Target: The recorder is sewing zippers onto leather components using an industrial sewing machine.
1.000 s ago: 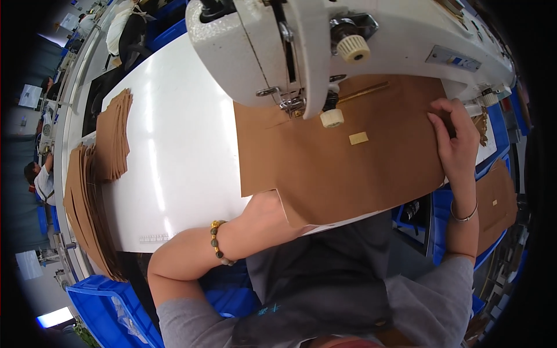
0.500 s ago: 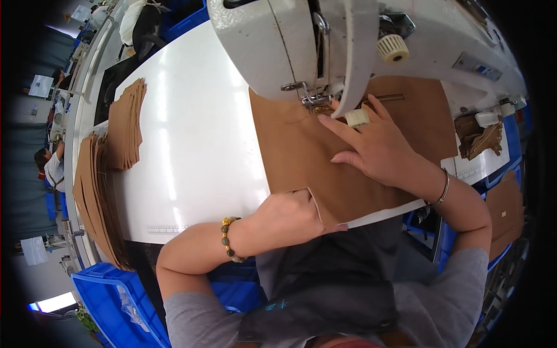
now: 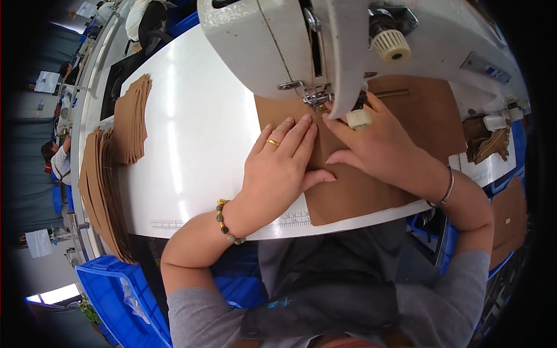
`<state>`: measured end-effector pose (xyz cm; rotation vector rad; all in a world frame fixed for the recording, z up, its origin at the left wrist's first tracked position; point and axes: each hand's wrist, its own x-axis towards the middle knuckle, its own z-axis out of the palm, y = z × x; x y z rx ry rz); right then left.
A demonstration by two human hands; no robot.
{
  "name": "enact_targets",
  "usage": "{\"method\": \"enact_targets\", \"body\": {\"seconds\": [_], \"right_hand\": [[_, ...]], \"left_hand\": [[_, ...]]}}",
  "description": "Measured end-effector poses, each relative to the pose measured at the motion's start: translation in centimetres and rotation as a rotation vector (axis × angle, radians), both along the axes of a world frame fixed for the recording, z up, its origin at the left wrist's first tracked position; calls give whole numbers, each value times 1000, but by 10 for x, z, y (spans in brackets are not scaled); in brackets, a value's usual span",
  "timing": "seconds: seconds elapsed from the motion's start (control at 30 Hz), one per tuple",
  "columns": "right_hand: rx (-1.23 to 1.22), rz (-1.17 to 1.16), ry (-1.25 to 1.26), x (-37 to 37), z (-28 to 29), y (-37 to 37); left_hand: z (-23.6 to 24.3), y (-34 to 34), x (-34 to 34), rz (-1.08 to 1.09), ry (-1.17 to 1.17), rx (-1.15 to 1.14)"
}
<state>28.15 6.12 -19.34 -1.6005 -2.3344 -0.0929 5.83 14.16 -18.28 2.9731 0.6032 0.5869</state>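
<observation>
A piece of brown fabric [image 3: 360,188] lies under the head of a white sewing machine [image 3: 278,52]. My left hand [image 3: 278,159] rests flat on the fabric's left part, fingers stretched toward the presser foot [image 3: 316,98] and thumb out to the side. On the other side, my right hand [image 3: 380,136] presses on the fabric with its fingers spread; some of its fingertips are hidden behind the machine's guard. A zipper-like slot [image 3: 391,93] shows in the fabric beyond my right hand.
Stacks of brown fabric pieces [image 3: 98,191] lie along the table's left edge. A blue bin [image 3: 116,296] stands below at the left. Small brown pieces [image 3: 487,142] sit at the right of the white table [image 3: 191,127]. Another person [image 3: 60,159] is far left.
My left hand has let go of the fabric's near edge and moved forward, opening flat near the presser foot. The fabric's near left corner now lies flat. My right hand stays nearly in place.
</observation>
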Motion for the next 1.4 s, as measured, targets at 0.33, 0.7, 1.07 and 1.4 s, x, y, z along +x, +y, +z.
{"method": "enact_targets", "body": {"seconds": [0.33, 0.7, 1.07, 1.4], "right_hand": [[44, -7, 0, -1, 0, -2], [62, -3, -12, 0, 0, 3], [58, 2, -15, 2, 1, 6], [45, 2, -1, 3, -2, 7]], "left_hand": [[6, -3, 2, 51, 121, 11], [5, 4, 2, 40, 121, -30], [5, 8, 6, 39, 64, 7], [2, 8, 3, 39, 56, 7]]}}
